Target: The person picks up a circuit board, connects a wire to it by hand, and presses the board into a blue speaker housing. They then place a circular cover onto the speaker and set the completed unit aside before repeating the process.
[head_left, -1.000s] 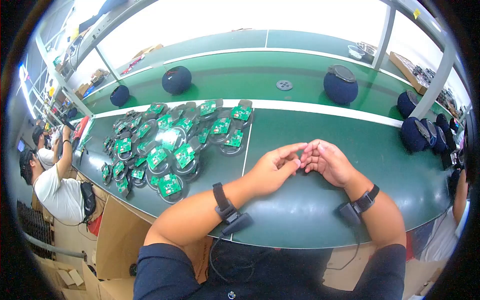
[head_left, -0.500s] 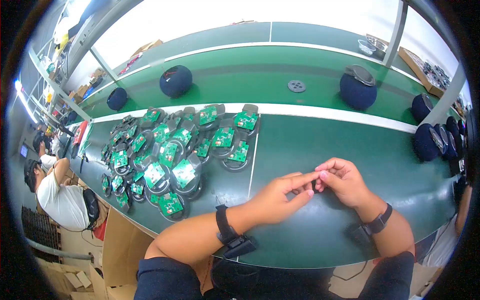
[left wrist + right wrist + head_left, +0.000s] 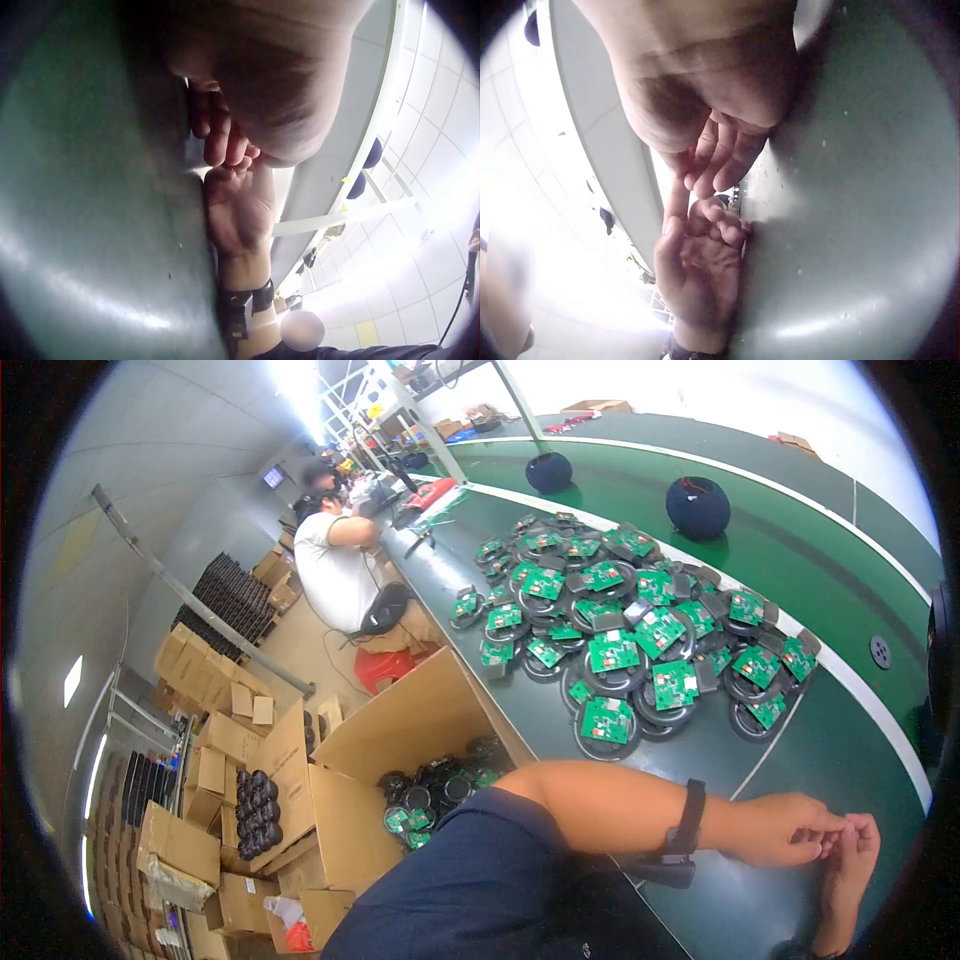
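Note:
Over the bench, my left hand and right hand meet at the fingertips, with fingers loosely bent. Neither hand shows any object in it. In the left wrist view, the right hand faces the left one, palm showing, close to the green tabletop. From the right wrist, the left hand appears with its index finger reaching to the right thumb. Left of both hands on the bench spreads a pile of round black parts with green circuit boards on them.
Two dark round speaker bodies sit on the green strip behind a white rail. A grey disc lies farther right on it. An open cardboard box with more black parts stands beside the bench. A person in a white shirt sits farther along.
The head view has swung left, bringing the cardboard boxes and floor into sight and the hands to the lower right. Both hands stay together at the fingertips.

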Demonstrator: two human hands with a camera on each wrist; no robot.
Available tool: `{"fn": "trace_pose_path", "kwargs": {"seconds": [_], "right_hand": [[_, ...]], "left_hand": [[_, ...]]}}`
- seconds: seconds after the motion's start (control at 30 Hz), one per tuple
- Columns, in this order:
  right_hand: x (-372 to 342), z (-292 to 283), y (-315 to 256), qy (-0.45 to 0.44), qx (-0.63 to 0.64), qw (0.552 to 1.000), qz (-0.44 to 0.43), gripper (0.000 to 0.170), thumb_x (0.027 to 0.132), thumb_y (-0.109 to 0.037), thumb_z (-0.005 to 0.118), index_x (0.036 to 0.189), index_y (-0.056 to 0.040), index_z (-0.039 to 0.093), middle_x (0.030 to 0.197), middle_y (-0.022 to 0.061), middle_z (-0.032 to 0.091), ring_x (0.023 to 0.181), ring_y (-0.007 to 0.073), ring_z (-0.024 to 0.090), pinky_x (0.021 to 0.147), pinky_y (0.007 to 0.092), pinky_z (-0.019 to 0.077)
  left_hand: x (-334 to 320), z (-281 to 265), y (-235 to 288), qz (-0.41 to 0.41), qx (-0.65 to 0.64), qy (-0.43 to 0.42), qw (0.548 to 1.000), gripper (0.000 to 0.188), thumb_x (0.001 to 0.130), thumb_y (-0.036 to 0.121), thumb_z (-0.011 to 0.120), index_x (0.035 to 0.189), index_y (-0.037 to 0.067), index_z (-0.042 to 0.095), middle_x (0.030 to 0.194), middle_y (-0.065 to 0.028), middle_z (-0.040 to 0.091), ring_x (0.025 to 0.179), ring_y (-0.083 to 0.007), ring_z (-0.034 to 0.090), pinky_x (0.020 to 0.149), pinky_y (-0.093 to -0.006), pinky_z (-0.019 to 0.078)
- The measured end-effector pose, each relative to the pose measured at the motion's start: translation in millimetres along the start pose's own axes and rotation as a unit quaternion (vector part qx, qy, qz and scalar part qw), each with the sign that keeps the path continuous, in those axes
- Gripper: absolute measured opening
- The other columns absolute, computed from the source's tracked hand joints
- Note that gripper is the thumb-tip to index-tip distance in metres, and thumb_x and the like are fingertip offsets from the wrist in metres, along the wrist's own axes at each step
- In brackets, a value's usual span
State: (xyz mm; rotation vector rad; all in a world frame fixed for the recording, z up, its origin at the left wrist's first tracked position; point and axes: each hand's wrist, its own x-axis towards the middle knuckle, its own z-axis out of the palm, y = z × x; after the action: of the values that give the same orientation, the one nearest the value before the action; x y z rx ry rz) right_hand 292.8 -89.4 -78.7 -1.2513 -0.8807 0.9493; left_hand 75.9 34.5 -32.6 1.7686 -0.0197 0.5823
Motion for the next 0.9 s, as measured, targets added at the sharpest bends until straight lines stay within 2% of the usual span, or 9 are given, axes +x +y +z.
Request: {"fn": "trace_pose_path", "kwargs": {"seconds": [0.1,0.4,0.53,0.6,0.7,0.73,0.83,0.9], "right_hand": [[-0.1,-0.5,-5.8,-0.033,-0.007,0.999,0.005,0.016,0.103,-0.020,0.059,0.107,-0.0050,0.055,0.079,0.0014,0.057,0.068,0.0086,0.054,0.060,0.0224,0.0426],[2.1,-5.6,0.2,-0.005,-0.020,1.000,-0.013,0.016,0.103,-0.020,0.060,0.107,-0.0052,0.056,0.080,0.0017,0.058,0.068,0.0087,0.054,0.059,0.0227,0.0417],[6.3,-15.2,9.6,-0.023,-0.010,0.999,-0.035,0.014,0.102,-0.017,0.061,0.109,-0.0054,0.057,0.082,0.0020,0.059,0.069,0.0088,0.054,0.060,0.0227,0.0425],[1.4,-7.1,1.1,0.029,0.012,0.999,-0.007,0.014,0.101,-0.016,0.063,0.109,-0.0053,0.058,0.084,0.0022,0.060,0.070,0.0089,0.055,0.061,0.0228,0.0438],[-2.0,-5.7,-2.5,0.011,-0.019,1.000,-0.012,0.015,0.100,-0.015,0.064,0.110,-0.0055,0.059,0.085,0.0024,0.061,0.071,0.0093,0.056,0.061,0.0229,0.0449],[-3.0,2.4,-4.8,0.032,-0.010,0.999,-0.023,0.013,0.098,-0.012,0.064,0.106,-0.0038,0.057,0.082,0.0032,0.060,0.067,0.0088,0.056,0.059,0.0224,0.0457],[-6.7,10.1,-12.9,0.045,-0.018,0.998,-0.030,0.012,0.097,-0.010,0.066,0.105,-0.0029,0.061,0.084,0.0046,0.064,0.069,0.0118,0.061,0.061,0.0243,0.0496],[-8.7,14.1,-23.2,0.024,-0.034,0.999,-0.016,0.011,0.096,-0.009,0.066,0.104,-0.0024,0.063,0.085,0.0070,0.068,0.071,0.0142,0.064,0.063,0.0263,0.0533]], "left_hand": [[0.2,0.4,-0.1,0.005,-0.009,0.001,1.000,0.026,0.092,0.010,0.059,0.116,0.004,0.063,0.088,-0.0076,0.063,0.069,-0.0187,0.060,0.063,-0.0326,0.0490],[0.6,2.2,-6.8,-0.003,0.007,-0.013,1.000,0.032,0.092,0.010,0.058,0.123,0.004,0.061,0.090,-0.0085,0.064,0.070,-0.0201,0.062,0.064,-0.0328,0.0500],[1.3,1.7,-4.8,0.018,-0.016,-0.008,1.000,0.034,0.092,0.010,0.058,0.125,0.004,0.060,0.091,-0.0087,0.065,0.071,-0.0200,0.062,0.065,-0.0328,0.0501],[0.2,0.5,-2.3,0.011,0.003,-0.019,1.000,0.036,0.092,0.010,0.058,0.127,0.004,0.060,0.092,-0.0089,0.064,0.071,-0.0192,0.062,0.066,-0.0324,0.0503],[-0.7,2.0,-5.8,0.024,0.002,-0.011,1.000,0.039,0.092,0.009,0.058,0.130,0.005,0.059,0.092,-0.0093,0.064,0.071,-0.0187,0.061,0.067,-0.0326,0.0503],[-0.7,1.5,-5.5,0.033,-0.008,-0.017,0.999,0.039,0.092,0.009,0.058,0.130,0.005,0.059,0.092,-0.0093,0.064,0.071,-0.0187,0.061,0.067,-0.0326,0.0503],[-1.0,2.4,-3.7,0.064,0.000,-0.018,0.998,0.039,0.093,0.010,0.059,0.131,0.005,0.059,0.094,-0.0101,0.063,0.074,-0.0194,0.062,0.068,-0.0330,0.0504],[-2.0,1.6,-5.4,0.012,0.035,-0.014,0.999,0.044,0.094,0.010,0.059,0.137,0.007,0.057,0.097,-0.0109,0.064,0.080,-0.0203,0.063,0.072,-0.0336,0.0507]]}}
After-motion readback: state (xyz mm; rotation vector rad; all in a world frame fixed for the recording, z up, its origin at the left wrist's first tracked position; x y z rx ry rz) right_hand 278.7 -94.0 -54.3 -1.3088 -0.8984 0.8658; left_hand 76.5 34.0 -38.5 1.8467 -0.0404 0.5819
